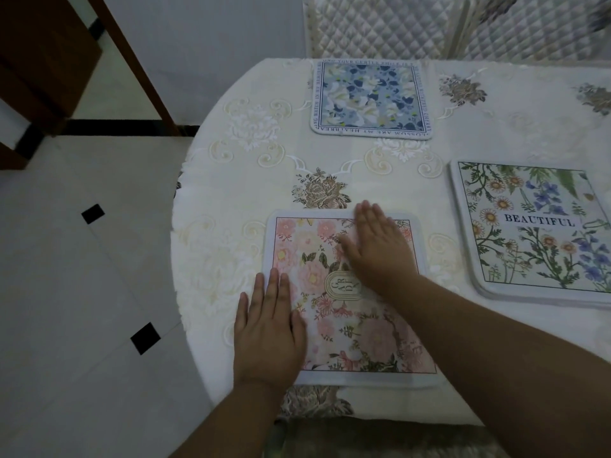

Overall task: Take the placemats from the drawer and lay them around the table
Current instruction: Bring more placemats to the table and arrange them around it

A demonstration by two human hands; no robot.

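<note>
A pink floral placemat (357, 328) lies flat near the front edge of the round table (231, 180). My left hand (269, 328) rests flat on its left edge, fingers straight. My right hand (380, 246) lies flat on its upper right part, fingers together and stretched out. A blue floral placemat (370, 99) lies at the far side of the table. At the right lies a placemat with wildflowers and the word BEAUTIFUL (529, 229); it looks like a small stack, with another edge showing under it.
The table wears a cream embroidered cloth. A quilted chair back (380, 24) stands behind the blue mat. Another chair seat (363, 438) shows below the table's front edge. White floor tiles (82, 292) and dark wooden furniture (39, 61) are at the left.
</note>
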